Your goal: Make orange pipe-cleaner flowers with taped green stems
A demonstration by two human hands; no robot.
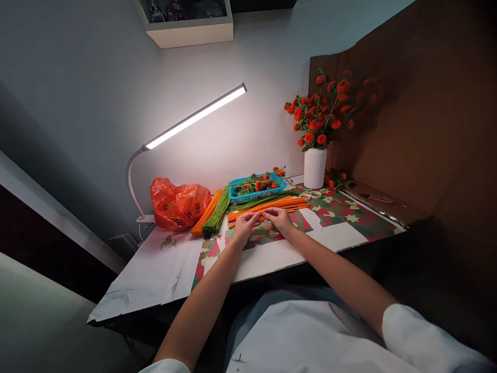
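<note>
My left hand [246,226] and my right hand [280,219] meet above the front middle of the table. Fingertips of both are pinched together on a small orange piece [261,218], which looks like a bent chenille stem; the fingers cover most of it. Just behind them lies a loose bundle of long orange chenille stems [267,206]. Dark green stems [264,199] lie beyond that bundle. To the left are a thick bundle of green chenille stems [217,213] and another orange bundle [206,212].
A blue basket [248,197] holds small orange flowers. Behind it to the right stands a white ribbed vase [315,168] of orange flowers [318,111]. Tape rolls [315,195], pliers-like tool [376,198], a red plastic bag [178,204] and a lit lamp [196,116] surround the workspace.
</note>
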